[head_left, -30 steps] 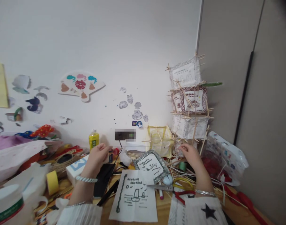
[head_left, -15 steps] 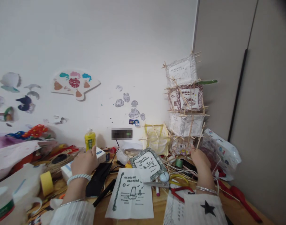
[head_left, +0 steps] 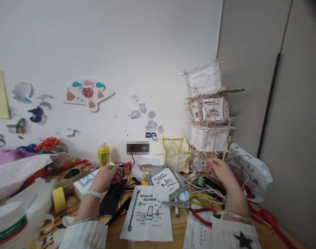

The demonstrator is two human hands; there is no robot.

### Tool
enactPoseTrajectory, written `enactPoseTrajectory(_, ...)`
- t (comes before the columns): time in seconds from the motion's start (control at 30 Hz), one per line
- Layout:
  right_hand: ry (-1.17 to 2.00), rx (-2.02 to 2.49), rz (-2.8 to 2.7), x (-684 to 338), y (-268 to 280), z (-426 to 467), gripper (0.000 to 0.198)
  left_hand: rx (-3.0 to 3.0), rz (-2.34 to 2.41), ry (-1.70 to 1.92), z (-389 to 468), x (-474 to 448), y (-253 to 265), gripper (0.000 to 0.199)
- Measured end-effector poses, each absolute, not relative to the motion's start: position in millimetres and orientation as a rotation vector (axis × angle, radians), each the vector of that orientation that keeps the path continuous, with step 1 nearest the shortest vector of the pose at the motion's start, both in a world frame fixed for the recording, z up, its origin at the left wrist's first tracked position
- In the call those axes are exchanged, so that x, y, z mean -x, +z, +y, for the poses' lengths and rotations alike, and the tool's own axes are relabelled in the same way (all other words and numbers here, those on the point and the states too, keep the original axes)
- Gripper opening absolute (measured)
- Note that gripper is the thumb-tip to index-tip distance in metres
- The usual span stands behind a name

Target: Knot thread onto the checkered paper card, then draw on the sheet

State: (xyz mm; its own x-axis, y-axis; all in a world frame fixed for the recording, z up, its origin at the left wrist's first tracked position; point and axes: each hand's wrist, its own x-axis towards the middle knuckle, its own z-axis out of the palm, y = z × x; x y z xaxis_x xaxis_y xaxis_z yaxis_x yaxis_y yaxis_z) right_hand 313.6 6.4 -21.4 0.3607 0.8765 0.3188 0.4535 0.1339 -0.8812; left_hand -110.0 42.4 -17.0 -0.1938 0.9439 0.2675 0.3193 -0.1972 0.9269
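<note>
My left hand [head_left: 105,175] hovers over a white box [head_left: 81,183] and a black case [head_left: 112,197], fingers curled together beside a small red cap [head_left: 128,166]; whether it pinches anything is unclear. My right hand [head_left: 220,171] reaches to the foot of a tall stack of paper-and-stick lanterns [head_left: 208,110], fingertips touching the lowest lantern [head_left: 201,160]. Loose bamboo sticks [head_left: 199,192] and a green spool [head_left: 200,181] lie under this hand. A patterned square panel [head_left: 166,180] and a drawn paper sheet [head_left: 149,214] lie between my hands.
A yellow lantern [head_left: 176,152] stands behind the panel. Scissors [head_left: 185,204] and red pliers [head_left: 204,217] lie near the front. Yellow bottle [head_left: 103,154], tape roll [head_left: 58,199], white tub [head_left: 9,224] and craft clutter fill the left. A plastic pack [head_left: 248,169] leans at the right wall.
My left hand went down onto the white box, then lifted and moved right toward the red cap. My right hand stayed at the foot of the lantern stack, shifting slightly.
</note>
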Motion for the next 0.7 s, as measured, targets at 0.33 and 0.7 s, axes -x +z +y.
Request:
enactPoseTrajectory(0.33,0.686,0.748,-1.784,-202,18,-12,0.030,-1.430,0.765,1.147,-2,14,12,0.022)
enactPoseTrajectory(0.7,0.983,0.723,-1.909,-166,-7,8,0.030,-1.661,0.770,0.896,0,-19,-5,0.033)
